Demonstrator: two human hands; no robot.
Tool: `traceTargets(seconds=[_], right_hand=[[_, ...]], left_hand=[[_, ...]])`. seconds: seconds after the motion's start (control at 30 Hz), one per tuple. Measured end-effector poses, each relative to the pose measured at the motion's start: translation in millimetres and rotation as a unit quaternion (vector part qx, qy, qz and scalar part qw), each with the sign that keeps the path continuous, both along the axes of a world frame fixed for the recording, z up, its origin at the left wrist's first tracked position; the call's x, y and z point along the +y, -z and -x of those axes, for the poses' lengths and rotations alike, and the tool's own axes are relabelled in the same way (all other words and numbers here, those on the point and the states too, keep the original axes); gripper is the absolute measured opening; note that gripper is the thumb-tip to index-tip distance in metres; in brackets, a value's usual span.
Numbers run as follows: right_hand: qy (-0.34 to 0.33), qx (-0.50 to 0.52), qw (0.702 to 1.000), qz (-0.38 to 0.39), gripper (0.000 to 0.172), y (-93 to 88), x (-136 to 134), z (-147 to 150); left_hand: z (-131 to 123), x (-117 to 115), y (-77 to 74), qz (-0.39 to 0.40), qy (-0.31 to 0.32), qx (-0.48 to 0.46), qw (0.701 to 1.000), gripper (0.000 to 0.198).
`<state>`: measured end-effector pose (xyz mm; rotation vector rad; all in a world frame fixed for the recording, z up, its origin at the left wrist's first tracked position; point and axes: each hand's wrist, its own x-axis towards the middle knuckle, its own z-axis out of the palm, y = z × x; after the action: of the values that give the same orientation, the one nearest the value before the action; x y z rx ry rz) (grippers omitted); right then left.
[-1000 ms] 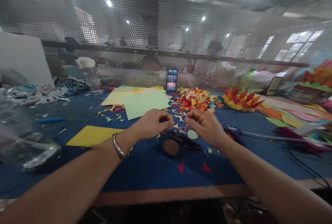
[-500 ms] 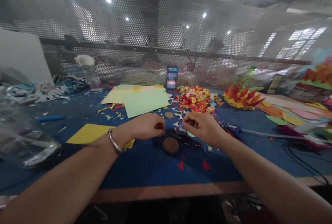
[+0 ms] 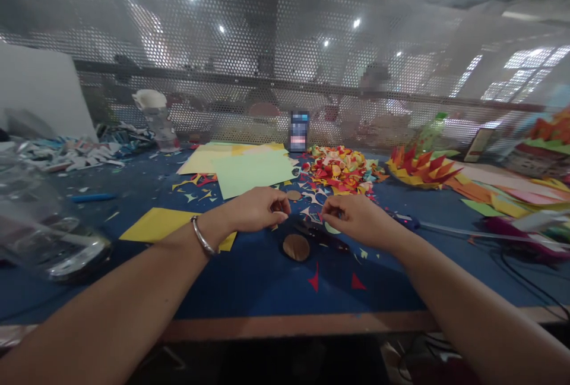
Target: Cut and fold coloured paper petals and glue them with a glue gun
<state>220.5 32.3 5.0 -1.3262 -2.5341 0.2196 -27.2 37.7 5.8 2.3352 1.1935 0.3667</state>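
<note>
My left hand (image 3: 260,210), with a silver bangle at the wrist, hovers above the blue tabletop with its fingers curled towards the thumb. Facing it, my right hand (image 3: 351,214) is pinched in the same way. Anything between the fingertips of either hand is too small or hidden to make out. Just below the gap between them lies a round wooden disc (image 3: 296,248). A dark, long tool (image 3: 327,237), perhaps scissors, rests in shadow under my right hand. A yellow paper sheet (image 3: 154,224) is partly beneath my left forearm.
Pale green paper (image 3: 253,172) lies behind my left hand. Beyond the right hand are a heap of folded paper bits (image 3: 341,169) and a spiky orange paper piece (image 3: 423,170). A clear jug (image 3: 48,224) stands left; a blue tool with a translucent stick (image 3: 463,229) lies right. A phone (image 3: 298,131) stands behind.
My left hand has turned slightly, so its thumb now shows against the curled fingers. The right hand keeps nearly the same pose. The whole view has shifted a little.
</note>
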Motion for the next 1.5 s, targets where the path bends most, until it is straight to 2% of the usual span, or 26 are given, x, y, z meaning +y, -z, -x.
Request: traceTargets(seconds=[0.13, 0.23, 0.37, 0.5, 0.73, 0.93, 1.1, 1.27, 1.5], right_hand=[[0.033, -0.087, 0.996, -0.003, 0.016, -2.2, 0.2, -2.5], [0.051, -0.127, 0.991, 0.001, 0.017, -3.1, -0.9, -3.2], [0.059, -0.151, 0.987, -0.006, 0.018, -2.1, -2.7, -2.9], [0.059, -0.163, 0.985, -0.013, 0.02, 0.6, -3.3, -2.7], [0.059, -0.186, 0.981, -0.023, 0.021, 0.4, -6.6, -2.4], [0.063, -0.182, 0.981, -0.015, 0.016, -5.1, -9.6, 0.0], [0.123, -0.106, 0.985, -0.052, 0.019, -13.8, -5.5, -5.8], [0.134, -0.04, 0.988, -0.072, 0.017, -16.4, 1.3, -15.6], [0.068, -0.152, 0.986, -0.008, 0.015, -5.5, 0.0, -8.7]], left_hand=[[-1.4, -0.9, -1.4, -0.027, -0.001, 0.006, 1.0, 0.022], [-0.2, -2.7, -0.2, -0.084, -0.04, 0.045, 0.995, 0.025], [3.4, -6.7, 2.1, -0.144, -0.082, 0.114, 0.98, 0.031], [0.7, -8.2, 2.2, -0.183, -0.083, 0.102, 0.974, 0.029], [-14.6, -13.4, -2.2, -0.144, -0.059, 0.015, 0.988, 0.026], [-20.1, -19.8, -4.0, -0.164, -0.065, -0.045, 0.983, 0.024], [-19.1, -20.5, -7.3, -0.179, -0.086, -0.074, 0.977, 0.024], [-18.3, -20.7, -9.1, -0.18, -0.093, -0.08, 0.976, 0.022], [-20.5, -20.9, -7.2, -0.18, -0.083, -0.088, 0.976, 0.023]])
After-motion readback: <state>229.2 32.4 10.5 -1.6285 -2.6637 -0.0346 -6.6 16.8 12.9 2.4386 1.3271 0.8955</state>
